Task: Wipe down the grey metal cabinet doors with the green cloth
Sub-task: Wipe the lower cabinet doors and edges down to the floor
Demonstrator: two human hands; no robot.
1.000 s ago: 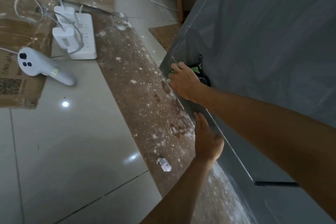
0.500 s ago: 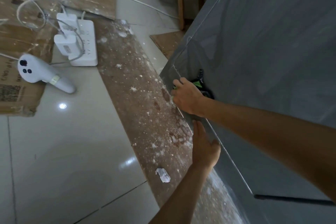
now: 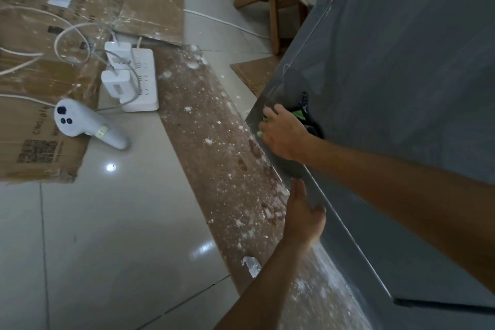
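My right hand (image 3: pixel 284 132) has its fingers curled over a bunched green cloth (image 3: pixel 299 114), holding it against the lower corner of the grey metal cabinet door (image 3: pixel 401 75). Only slivers of green and some dark fabric show around the knuckles. My left hand (image 3: pixel 304 213) lies just below, fingers straight and together, thumb apart, against the door's bottom edge. Left of both hands runs a brown board spattered with white (image 3: pixel 227 158). Further left, on the glossy tile floor (image 3: pixel 107 236), sit a white power strip (image 3: pixel 144 83) and a white handheld controller (image 3: pixel 85 123), beside flattened cardboard (image 3: pixel 40 75).
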